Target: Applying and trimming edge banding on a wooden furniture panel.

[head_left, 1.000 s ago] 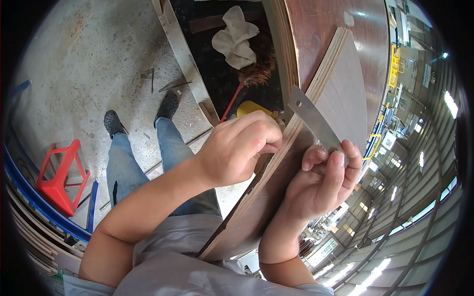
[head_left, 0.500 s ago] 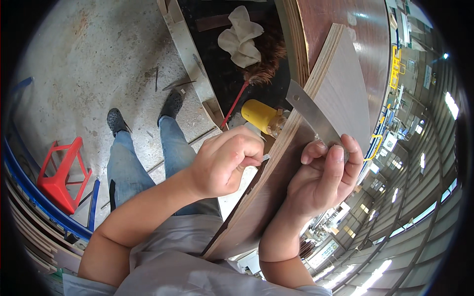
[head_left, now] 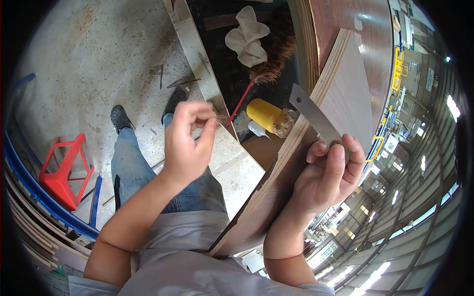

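Observation:
My right hand [head_left: 332, 165] pinches a flat grey metal blade [head_left: 316, 114] with a hole near its far end. The blade slants over the layered edge of a plywood board [head_left: 296, 150], which leans in front of me with the hand resting at its face. Left of the board, my left hand [head_left: 190, 143] is raised over my legs, its fingers curled toward the thumb and smeared by motion. A faint small bit shows at the fingertips, too blurred to name.
Beyond the board lie a yellow bottle [head_left: 264, 113], a red-handled feather duster [head_left: 269, 71] and a crumpled white cloth [head_left: 247, 37] on a dark surface. A red stool [head_left: 66, 170] stands on the concrete floor [head_left: 98, 64] at left, beside a blue rail [head_left: 34, 190].
My left hand has drawn away from the board's edge, moving left and up, and its fingers have loosened. The right hand still holds the blade in nearly the same spot.

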Demonstrator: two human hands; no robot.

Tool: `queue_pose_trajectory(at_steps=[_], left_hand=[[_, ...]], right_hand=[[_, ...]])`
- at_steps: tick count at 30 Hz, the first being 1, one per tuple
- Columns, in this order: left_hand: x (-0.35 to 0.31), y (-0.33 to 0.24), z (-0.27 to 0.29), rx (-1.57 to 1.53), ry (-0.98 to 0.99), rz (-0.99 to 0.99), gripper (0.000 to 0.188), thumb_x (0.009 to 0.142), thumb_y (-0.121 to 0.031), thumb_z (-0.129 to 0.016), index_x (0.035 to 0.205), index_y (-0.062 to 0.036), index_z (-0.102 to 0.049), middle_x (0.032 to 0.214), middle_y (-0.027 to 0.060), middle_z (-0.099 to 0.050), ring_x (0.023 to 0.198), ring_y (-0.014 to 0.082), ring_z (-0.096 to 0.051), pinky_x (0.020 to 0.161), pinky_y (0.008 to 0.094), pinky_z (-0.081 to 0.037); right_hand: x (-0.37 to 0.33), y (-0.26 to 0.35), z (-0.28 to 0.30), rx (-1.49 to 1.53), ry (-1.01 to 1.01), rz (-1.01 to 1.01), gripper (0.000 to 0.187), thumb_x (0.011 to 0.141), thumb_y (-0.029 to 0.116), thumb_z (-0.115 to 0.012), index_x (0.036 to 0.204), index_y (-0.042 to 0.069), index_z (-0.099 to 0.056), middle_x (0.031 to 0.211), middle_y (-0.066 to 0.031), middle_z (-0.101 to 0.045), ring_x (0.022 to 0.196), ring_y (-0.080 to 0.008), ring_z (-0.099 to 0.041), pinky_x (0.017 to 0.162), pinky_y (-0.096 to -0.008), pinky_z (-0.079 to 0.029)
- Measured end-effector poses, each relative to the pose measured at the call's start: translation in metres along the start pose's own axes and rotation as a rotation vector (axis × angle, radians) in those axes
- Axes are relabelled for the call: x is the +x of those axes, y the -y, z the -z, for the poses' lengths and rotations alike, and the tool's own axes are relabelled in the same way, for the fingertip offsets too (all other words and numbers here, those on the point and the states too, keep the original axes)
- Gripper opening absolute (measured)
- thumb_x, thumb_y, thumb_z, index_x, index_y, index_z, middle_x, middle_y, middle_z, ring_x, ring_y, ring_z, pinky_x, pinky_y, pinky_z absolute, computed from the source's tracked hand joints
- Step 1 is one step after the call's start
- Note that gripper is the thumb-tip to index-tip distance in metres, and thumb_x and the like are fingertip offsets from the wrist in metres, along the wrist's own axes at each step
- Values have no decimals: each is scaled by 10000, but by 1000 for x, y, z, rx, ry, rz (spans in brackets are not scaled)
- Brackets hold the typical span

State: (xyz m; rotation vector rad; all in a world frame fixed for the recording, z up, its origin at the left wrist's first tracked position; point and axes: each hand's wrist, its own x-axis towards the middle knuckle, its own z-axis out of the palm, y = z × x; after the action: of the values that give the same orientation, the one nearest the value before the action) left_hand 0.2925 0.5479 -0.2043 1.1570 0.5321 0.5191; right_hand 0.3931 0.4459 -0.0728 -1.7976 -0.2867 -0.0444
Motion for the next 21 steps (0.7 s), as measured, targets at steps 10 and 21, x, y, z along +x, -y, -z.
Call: queue_pose_trajectory(at_steps=[10, 21], left_hand=[[33, -28, -21, -798, 418, 688, 266, 921, -159, -558, 1130, 1, -520, 915, 105, -616, 790, 174, -635, 648, 299, -536], [39, -17, -41, -978, 493, 665, 180, 909, -188, -597, 961, -21, -559, 731, 36, -604, 627, 85, -581, 555, 211, -482]], right_hand=[[-8, 40, -7, -701, 277, -12, 167, 811, -13, -620, 972, -59, -615, 762, -66, -612, 610, -81, -556, 534, -174, -417], [-4, 29, -11, -666, 197, -81, 165, 823, 11, -622, 979, -43, -616, 738, -41, -602, 590, -45, -511, 518, -151, -367]])
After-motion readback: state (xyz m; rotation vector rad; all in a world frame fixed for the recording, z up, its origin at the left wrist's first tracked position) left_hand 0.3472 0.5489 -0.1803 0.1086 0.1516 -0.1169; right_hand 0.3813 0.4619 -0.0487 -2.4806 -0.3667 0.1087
